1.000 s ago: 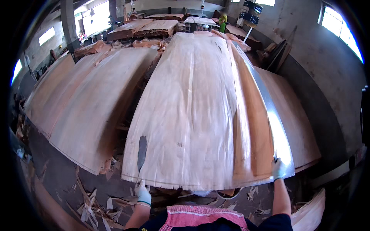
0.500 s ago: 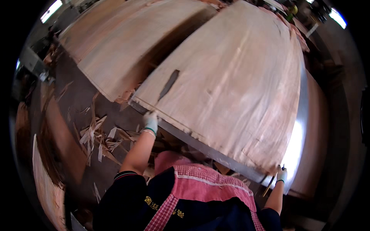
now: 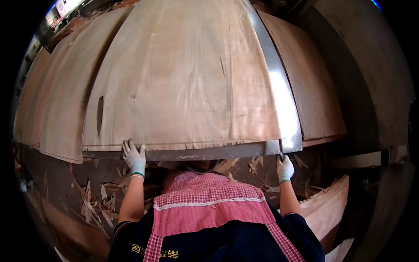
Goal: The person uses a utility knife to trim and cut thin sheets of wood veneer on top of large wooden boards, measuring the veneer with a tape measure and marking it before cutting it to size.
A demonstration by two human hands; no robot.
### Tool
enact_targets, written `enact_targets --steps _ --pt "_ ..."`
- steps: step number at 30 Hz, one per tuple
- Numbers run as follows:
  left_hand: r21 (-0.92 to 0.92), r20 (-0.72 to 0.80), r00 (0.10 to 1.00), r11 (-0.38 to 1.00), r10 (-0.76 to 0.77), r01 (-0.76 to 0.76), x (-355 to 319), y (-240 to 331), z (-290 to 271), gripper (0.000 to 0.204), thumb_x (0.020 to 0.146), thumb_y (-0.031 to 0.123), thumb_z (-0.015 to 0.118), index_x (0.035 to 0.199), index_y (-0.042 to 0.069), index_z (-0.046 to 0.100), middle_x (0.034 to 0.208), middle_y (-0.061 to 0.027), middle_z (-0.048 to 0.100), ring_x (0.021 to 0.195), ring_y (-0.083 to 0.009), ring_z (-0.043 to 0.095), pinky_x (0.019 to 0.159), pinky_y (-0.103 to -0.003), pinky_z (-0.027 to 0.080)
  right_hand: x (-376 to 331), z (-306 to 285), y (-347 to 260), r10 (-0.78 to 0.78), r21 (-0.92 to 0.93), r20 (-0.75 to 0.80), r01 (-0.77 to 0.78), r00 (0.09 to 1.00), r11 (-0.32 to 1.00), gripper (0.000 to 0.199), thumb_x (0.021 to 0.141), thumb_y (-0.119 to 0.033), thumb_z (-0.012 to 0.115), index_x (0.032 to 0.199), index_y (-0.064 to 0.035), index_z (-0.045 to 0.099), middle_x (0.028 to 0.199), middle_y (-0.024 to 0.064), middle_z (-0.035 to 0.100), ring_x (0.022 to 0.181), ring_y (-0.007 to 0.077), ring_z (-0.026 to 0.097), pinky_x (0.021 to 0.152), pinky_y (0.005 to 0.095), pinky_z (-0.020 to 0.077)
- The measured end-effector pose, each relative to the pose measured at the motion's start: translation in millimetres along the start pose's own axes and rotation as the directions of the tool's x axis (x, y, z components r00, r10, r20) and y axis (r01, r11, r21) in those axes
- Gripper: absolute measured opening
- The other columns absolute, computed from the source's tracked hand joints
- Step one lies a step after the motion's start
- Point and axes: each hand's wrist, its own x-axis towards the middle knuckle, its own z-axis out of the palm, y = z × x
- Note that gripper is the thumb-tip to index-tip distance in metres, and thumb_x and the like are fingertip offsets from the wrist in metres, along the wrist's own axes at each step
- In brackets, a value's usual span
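A large pale wood veneer sheet [image 3: 174, 87] lies on a metal-topped table [image 3: 209, 153], with a dark elongated gap near its left edge. Along its right side runs a narrower, pinker veneer strip [image 3: 253, 109]. My left hand [image 3: 134, 158], in a white glove with a green cuff, has its fingers spread over the sheet's near edge and the table rim. At the right end of that rim, my gloved right hand [image 3: 285, 168] is closed on a thin dark tool [image 3: 281, 153]. The tool points away from me; its kind is unclear.
More veneer sheets [image 3: 76, 100] lie to the left, and another stack [image 3: 305, 87] lies right of the shiny metal surface [image 3: 283, 109]. Torn veneer scraps [image 3: 89, 201] litter the floor in front. A loose veneer piece [image 3: 325, 207] leans at the lower right.
My view has turned, so the table edge now runs nearly level. My left hand has shifted from gripping the edge to lying spread on it. The right hand still holds the thin tool.
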Motion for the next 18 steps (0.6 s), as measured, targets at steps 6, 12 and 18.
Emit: enact_targets --steps 6,12,18 --pt "0.056 0.049 0.999 0.998 0.021 -0.024 3 1 9 0.067 0.089 0.046 0.054 0.143 0.014 0.031 0.151 -0.0156 0.026 0.138 -0.0365 0.025 0.108 -0.052 0.027 -92 9 233 0.433 -0.167 -0.037 -0.433 0.901 0.886 0.036 0.082 -0.039 0.065 0.105 -0.0115 0.059 0.096 0.0226 0.064 0.090 0.0423 0.060 0.077 0.0497 0.0471" --pt "0.094 0.133 0.990 0.995 -0.044 0.032 4 -12 2 0.068 0.089 0.044 0.055 0.144 0.015 0.027 0.153 -0.0145 0.021 0.141 -0.0349 0.020 0.107 -0.053 0.029 0 -36 199 0.162 -0.117 -0.292 -0.204 0.942 0.972 0.033 0.087 -0.041 0.060 0.095 -0.0087 0.059 0.085 0.0231 0.060 0.078 0.0435 0.058 0.066 0.0519 0.0456" --pt "0.067 0.108 0.994 0.997 0.020 -0.027 11 6 11 0.069 0.088 0.045 0.056 0.142 0.011 0.031 0.152 -0.0163 0.023 0.140 -0.0361 0.021 0.109 -0.052 0.027 81 5 43 -0.066 0.168 -0.228 0.106 0.972 0.980 0.033 0.084 -0.038 0.063 0.088 -0.0058 0.065 0.083 0.0231 0.064 0.081 0.0408 0.062 0.069 0.0486 0.0488"
